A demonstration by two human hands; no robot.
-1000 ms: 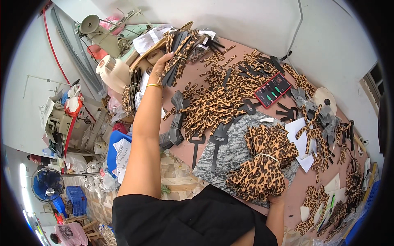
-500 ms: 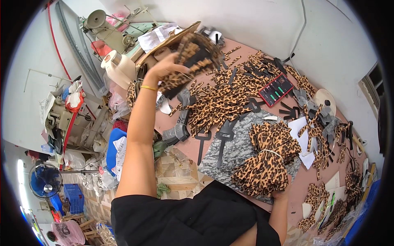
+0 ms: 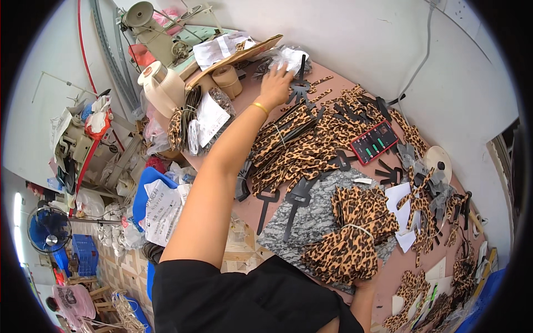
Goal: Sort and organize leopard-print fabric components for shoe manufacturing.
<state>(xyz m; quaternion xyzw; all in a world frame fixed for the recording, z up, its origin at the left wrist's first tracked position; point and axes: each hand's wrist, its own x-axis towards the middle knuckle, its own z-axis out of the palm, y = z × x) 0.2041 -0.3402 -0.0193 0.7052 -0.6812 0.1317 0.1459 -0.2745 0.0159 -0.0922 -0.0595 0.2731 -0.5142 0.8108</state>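
My left hand (image 3: 276, 84) reaches over the far side of the table, fingers spread and holding nothing. It is beside a crumpled clear plastic bag (image 3: 288, 57) and some black strap pieces (image 3: 300, 89). Just nearer lies a tied bundle of dark-edged leopard-print strips (image 3: 279, 136), on a wide heap of loose leopard strips (image 3: 327, 130). My right hand (image 3: 367, 282) grips the lower end of a thick leopard-print bundle (image 3: 352, 238), bound round its middle with a pale band; the fingers are mostly hidden beneath it. That bundle rests over a grey marbled board (image 3: 272, 227).
A phone with a red case (image 3: 373, 142) lies on the heap. White paper (image 3: 401, 213), a white disc (image 3: 438, 161) and grey scraps stand to its right. At left are a thread cone (image 3: 227, 81), a cream jug (image 3: 161, 86) and a sewing machine (image 3: 152, 36).
My left hand has let go of the dark-edged strip bundle, which now lies on the heap, and has moved right and farther back. My right hand stays at the thick bundle.
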